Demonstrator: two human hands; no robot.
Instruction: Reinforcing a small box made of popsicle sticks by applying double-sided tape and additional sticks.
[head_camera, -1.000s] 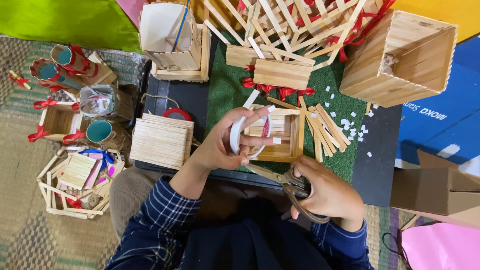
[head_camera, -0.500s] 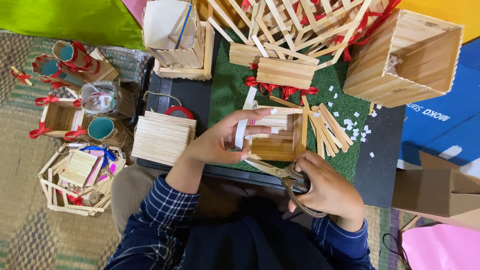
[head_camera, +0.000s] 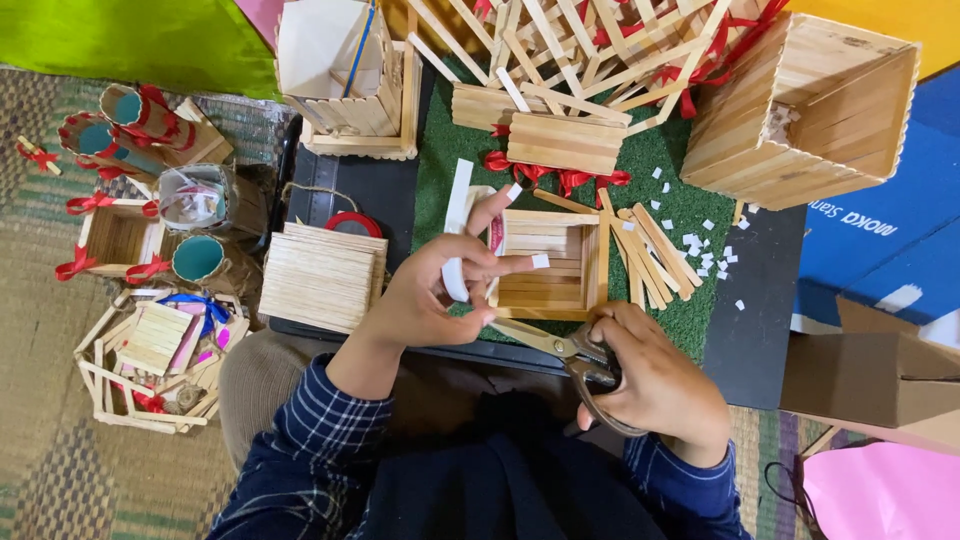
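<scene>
A: Report the left hand (head_camera: 425, 300).

B: Its fingers are closed on a strip of white tape (head_camera: 456, 222), with small cut pieces stuck to two fingertips. The hand sits at the left edge of an open box of wooden sticks (head_camera: 548, 262).

A: And the right hand (head_camera: 655, 385)?

B: Fingers are through the handles of the scissors (head_camera: 560, 350), gripping them; the blades point left, toward the left hand.

A: Location of the box?

B: On the green mat (head_camera: 680, 310) on the desk, beside loose wooden sticks (head_camera: 650, 245).
</scene>
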